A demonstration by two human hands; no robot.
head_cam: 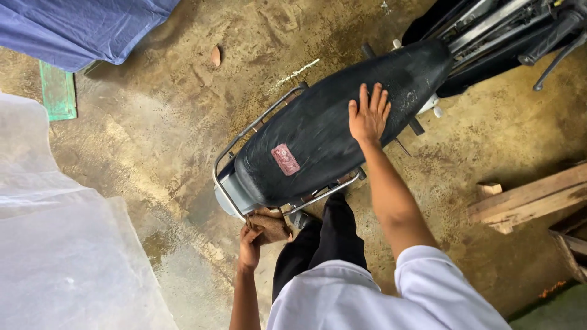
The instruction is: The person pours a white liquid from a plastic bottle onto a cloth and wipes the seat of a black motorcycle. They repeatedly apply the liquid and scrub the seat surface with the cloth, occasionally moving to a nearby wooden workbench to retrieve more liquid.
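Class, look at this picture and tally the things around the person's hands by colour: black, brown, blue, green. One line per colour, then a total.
Black: 1, the motorcycle seat under the flat right hand
Brown: 2, the rag gripped by the left hand, and the wooden planks
Blue: 1, the tarp
Green: 1, the board
Total: 5

This looks like a rough yard or open shed where vehicles are kept and tended. The floor (183, 122) is bare, stained, damp concrete. A motorcycle (330, 134) stands on it under the hands, and a second machine (501, 30) is parked beyond the right hand (369, 116). Unfinished wooden planks (532, 198) lie to the right of that hand. Left of the left hand (252, 239) a clear plastic sheet (61, 244) is spread, with a blue tarpaulin (79, 27) farther off.
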